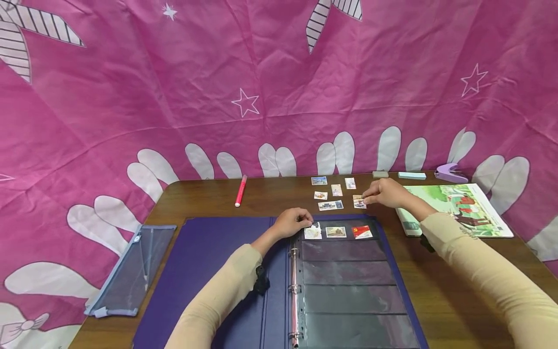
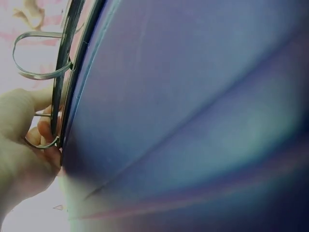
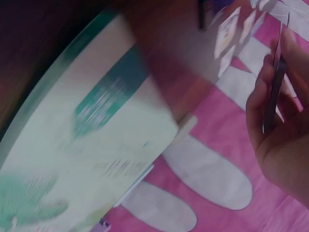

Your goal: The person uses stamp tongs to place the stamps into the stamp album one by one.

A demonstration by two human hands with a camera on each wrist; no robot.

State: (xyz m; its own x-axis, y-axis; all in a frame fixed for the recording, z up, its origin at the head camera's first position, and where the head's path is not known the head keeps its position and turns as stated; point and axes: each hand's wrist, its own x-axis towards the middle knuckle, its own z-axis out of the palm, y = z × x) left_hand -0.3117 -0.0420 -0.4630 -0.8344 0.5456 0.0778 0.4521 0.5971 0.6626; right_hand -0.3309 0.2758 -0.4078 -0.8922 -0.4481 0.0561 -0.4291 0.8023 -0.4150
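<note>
A purple ring-binder stamp album (image 1: pixel 231 261) lies spread on the table. My left hand (image 1: pixel 291 223) pinches the top inner corner of its black pocket page (image 1: pixel 348 276); in the left wrist view the fingers (image 2: pixel 44 128) are by the metal rings. Along the page's top row sit a pale stamp (image 1: pixel 313 231), a brown building stamp (image 1: pixel 336 232) and a red-and-white stamp (image 1: pixel 362 232). My right hand (image 1: pixel 385 193) grips dark tweezers (image 3: pixel 275 92), reaching over a loose stamp (image 1: pixel 359 201) beyond the album. Whether the tips hold that stamp is hidden.
More loose stamps (image 1: pixel 330 205) lie behind the album. To the right are a green illustrated book (image 1: pixel 457 208), a grey eraser (image 1: pixel 380 174), a light blue box (image 1: pixel 411 175) and a purple stapler-like object (image 1: pixel 451 173). A red marker (image 1: pixel 241 191) and mesh zip pouch (image 1: pixel 135 271) lie left.
</note>
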